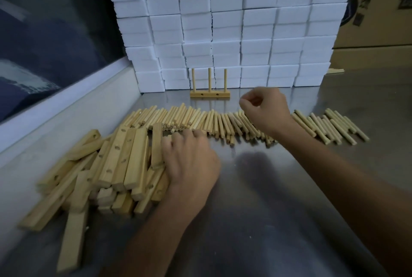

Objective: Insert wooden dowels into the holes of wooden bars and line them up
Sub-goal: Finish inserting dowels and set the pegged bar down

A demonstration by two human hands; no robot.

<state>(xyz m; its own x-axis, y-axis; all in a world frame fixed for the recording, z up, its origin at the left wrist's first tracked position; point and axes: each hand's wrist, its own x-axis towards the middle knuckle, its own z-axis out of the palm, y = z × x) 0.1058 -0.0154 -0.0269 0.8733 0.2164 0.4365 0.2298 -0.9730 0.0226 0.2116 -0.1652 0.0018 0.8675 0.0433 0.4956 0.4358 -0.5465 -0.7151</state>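
Observation:
A heap of drilled wooden bars (116, 161) lies on the left of the steel table (267, 210). A long row of loose dowels (214, 123) runs across the middle. One bar with three upright dowels (209, 94) stands at the back, against the white blocks. My left hand (189, 161) rests palm down on the right edge of the bar heap, its blurred fingers curled down where bars meet dowels; whether they hold anything is hidden. My right hand (265, 107) hovers over the dowel row, right of the standing bar, fingers loosely curled with nothing in them.
A wall of stacked white foam blocks (227, 27) closes off the back of the table. A white ledge under a dark window (66, 107) runs along the left side. Cardboard boxes (379, 20) stand at the back right.

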